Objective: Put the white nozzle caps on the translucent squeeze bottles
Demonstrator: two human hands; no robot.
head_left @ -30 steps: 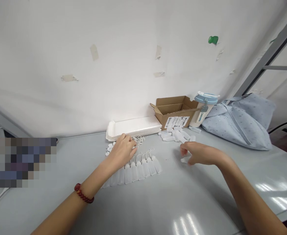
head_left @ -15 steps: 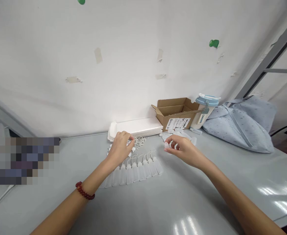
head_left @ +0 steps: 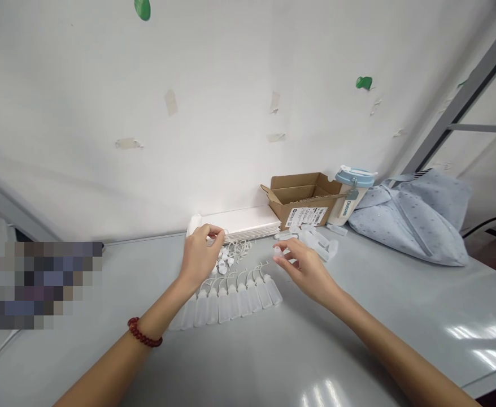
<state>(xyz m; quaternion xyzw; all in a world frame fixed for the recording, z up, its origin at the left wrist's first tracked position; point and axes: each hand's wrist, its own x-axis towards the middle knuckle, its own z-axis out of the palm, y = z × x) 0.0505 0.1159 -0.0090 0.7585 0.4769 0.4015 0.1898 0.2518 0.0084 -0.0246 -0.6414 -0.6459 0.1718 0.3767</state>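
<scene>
My left hand (head_left: 200, 255) is pinched above a pile of white caps with looped cords (head_left: 234, 252). A small pale piece shows at its fingertips, mostly hidden by the fingers. My right hand (head_left: 301, 261) is closed on a small translucent plastic bottle (head_left: 277, 252), whose neck end shows at the fingertips. Between me and the pile, a row of several translucent flat bottles (head_left: 231, 302) lies side by side, with cords curving from their capped tops. More loose translucent bottles (head_left: 316, 240) lie behind my right hand.
A stack of white trays (head_left: 248, 221) lies against the wall, beside an open cardboard box (head_left: 305, 212). A blue-lidded cup (head_left: 352, 195) and a pale blue cloth bag (head_left: 413, 217) stand to the right. All rest on a grey table (head_left: 239, 367).
My left hand has risen slightly and moved left, uncovering more of the white caps. My right hand has moved left with the small bottle, towards the row. The view has shifted a little.
</scene>
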